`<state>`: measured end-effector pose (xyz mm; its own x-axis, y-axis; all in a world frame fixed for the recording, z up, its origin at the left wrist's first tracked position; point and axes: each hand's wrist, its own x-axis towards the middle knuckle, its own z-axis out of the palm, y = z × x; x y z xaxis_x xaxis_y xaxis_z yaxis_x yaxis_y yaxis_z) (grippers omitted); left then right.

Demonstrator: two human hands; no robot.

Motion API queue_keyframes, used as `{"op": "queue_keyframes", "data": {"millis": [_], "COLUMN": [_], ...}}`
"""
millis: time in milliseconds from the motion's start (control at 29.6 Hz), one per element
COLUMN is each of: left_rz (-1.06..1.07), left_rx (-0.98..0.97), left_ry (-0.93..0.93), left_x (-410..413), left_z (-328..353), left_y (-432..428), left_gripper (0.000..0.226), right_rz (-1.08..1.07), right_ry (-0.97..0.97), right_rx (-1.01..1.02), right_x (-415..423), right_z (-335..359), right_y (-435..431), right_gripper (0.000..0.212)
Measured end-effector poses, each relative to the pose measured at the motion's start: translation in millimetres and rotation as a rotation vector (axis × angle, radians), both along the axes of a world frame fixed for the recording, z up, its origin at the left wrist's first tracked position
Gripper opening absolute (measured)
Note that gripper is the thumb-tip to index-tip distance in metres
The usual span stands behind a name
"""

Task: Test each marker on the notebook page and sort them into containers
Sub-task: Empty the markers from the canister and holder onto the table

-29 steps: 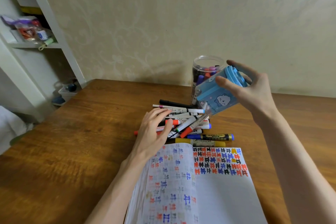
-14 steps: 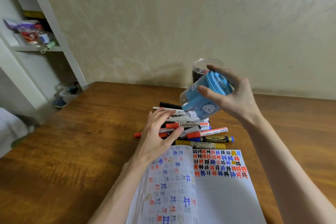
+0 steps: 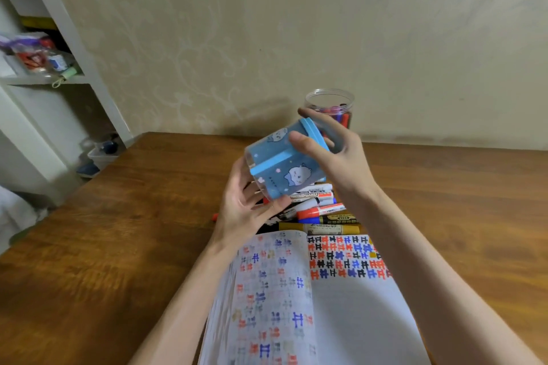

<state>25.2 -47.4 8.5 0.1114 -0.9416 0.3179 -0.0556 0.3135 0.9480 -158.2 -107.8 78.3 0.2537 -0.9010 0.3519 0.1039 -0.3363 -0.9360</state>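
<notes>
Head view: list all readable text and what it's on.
"PERMANENT": on the yellow marker.
"WHITEBOARD", its start hidden: on the white marker.
Rows of "正"-like marks in several colours: on the notebook.
Label on the black marker: too blurred to read.
Small print on the container: too blurred to read.

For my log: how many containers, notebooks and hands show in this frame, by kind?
Containers: 2, the blue container held in the air and the clear jar behind it
Notebooks: 1, the notebook, open
Hands: 2, the left hand and right hand, both on the blue container
Total: 5
The markers lie piled and partly hidden, so they are not counted.
</notes>
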Motion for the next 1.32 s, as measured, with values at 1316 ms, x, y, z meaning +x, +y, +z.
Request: {"op": "queue_keyframes", "data": {"millis": [1316], "left_rz": [-0.054], "left_rx": [0.036], "left_ry": [-0.309], "left_x": [-31], "left_z": [4], "left_y": [-15], "left_gripper": [0.078], "right_rz": [-0.247], "right_ry": [0.369], "right_rx": [-0.068], "right_x": [-91], "right_z": [-54], "right_y": [-28], "right_gripper": [0.108]}}
